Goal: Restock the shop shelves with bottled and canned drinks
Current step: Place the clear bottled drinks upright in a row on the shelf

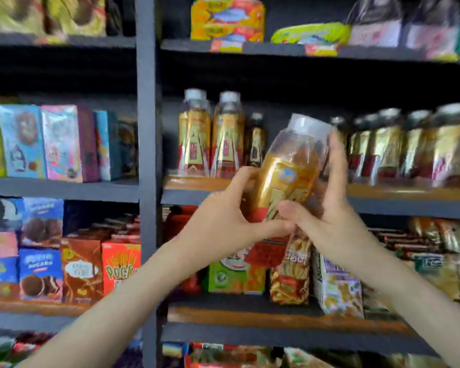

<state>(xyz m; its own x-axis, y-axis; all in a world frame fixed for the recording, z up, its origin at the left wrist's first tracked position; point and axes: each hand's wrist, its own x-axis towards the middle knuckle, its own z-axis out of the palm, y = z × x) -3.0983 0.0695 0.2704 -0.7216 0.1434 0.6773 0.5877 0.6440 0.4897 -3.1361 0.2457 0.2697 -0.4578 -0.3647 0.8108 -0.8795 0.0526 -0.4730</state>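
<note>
I hold the bottle (290,168) tilted, clamped between both hands. Left hand (221,211) grips its base, right hand (329,208) steadies its side, probably to aim it into the shelf (186,196) gap just beyond.

This is a shop. Its dark grey shelves (64,188) carry rows of gold-labelled clear plastic bottles (194,139) and colourful cardboard snack boxes (61,144).

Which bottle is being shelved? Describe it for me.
Find the dark post, then the middle shelf to its right, lined with upright gold-labelled bottles. In front of that row, the left hand and right hand grip a tilted bottle, the only one off the shelf.
</note>
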